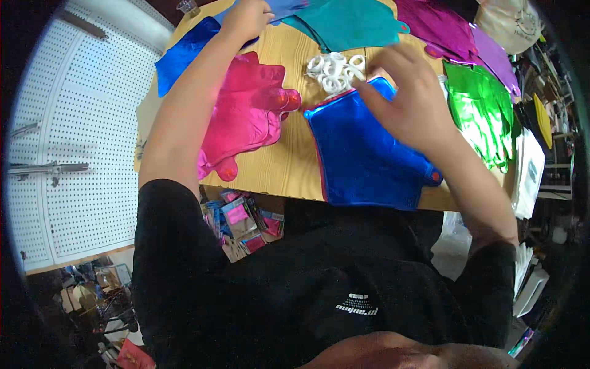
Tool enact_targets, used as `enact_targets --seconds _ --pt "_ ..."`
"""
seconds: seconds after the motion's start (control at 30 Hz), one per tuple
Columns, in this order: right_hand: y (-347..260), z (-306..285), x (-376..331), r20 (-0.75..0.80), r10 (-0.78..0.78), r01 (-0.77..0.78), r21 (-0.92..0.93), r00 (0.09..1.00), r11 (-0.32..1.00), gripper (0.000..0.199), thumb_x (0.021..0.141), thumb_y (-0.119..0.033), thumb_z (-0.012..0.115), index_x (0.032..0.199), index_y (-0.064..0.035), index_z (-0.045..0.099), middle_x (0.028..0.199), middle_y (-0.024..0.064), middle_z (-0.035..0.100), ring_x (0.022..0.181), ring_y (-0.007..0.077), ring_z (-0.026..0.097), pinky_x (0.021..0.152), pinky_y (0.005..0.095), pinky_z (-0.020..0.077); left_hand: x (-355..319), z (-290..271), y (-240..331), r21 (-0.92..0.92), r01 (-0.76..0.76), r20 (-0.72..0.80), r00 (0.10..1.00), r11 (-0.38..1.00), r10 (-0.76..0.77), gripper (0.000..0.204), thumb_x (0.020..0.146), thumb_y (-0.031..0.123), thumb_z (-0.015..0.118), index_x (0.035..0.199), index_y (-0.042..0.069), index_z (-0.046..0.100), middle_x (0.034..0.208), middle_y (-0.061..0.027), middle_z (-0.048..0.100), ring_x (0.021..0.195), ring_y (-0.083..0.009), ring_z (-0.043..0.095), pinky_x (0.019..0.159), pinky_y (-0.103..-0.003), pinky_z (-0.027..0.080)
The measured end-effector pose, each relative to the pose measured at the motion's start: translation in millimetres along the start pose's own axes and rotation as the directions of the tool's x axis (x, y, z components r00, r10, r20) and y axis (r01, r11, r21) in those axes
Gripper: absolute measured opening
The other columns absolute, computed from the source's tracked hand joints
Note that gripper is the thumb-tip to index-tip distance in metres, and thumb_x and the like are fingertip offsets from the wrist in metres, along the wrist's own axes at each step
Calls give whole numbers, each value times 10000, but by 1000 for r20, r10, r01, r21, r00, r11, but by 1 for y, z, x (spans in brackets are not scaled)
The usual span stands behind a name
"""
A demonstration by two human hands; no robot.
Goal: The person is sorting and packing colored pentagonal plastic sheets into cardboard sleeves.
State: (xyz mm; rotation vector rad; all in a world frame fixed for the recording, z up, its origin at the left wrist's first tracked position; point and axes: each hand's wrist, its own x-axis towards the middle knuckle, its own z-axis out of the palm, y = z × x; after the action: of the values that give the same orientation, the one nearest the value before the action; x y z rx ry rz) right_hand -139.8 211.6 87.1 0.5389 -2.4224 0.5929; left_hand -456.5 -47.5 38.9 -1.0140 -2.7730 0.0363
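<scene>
Head view: a wood-grain desk is seen from above, its edges bent by the lens. Most of its top is covered by shiny foil shapes, laid out in groups by colour. The blue foil shape is placed at the near edge, slightly overhanging it; a reddish rim is shown along its left side. The right hand is held over its upper part, blurred, open, fingers bent and thumb apart; contact cannot be confirmed. The left hand is extended to the far edge, by the light blue foil; its fingers are curled, but whether anything is gripped cannot be told.

White rings are heaped just beyond the blue shape. Pink foil is stacked to the left, dark blue foil is laid beyond it. Teal foil is spread at the far side; magenta foil, lilac foil and green foil are set along the right.

The left wall is covered by white pegboard, with tools mounted on it. Colourful packets are piled below the near edge. A cream bag is seen at far right; mixed clutter is gathered at lower left.
</scene>
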Motion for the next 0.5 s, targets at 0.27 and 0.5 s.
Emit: enact_targets --seconds 0.27,0.5 --pt "77 131 132 192 -101 96 37 976 995 560 894 -397 743 1239 28 622 1224 274 670 1200 458 603 1042 503 485 -6 -14 1 -258 136 -252 946 956 -203 276 872 280 822 944 19 769 819 -186 737 765 -318 719 756 -418 554" --pt "112 175 141 326 52 -55 2 944 998 536 894 -404 740 1196 30 649 1222 283 671 1228 452 600 1048 511 481 16 -11 -2 -640 393 41 876 660 -481 217 908 223 756 904 7 748 819 -204 714 736 -314 695 709 -447 534"
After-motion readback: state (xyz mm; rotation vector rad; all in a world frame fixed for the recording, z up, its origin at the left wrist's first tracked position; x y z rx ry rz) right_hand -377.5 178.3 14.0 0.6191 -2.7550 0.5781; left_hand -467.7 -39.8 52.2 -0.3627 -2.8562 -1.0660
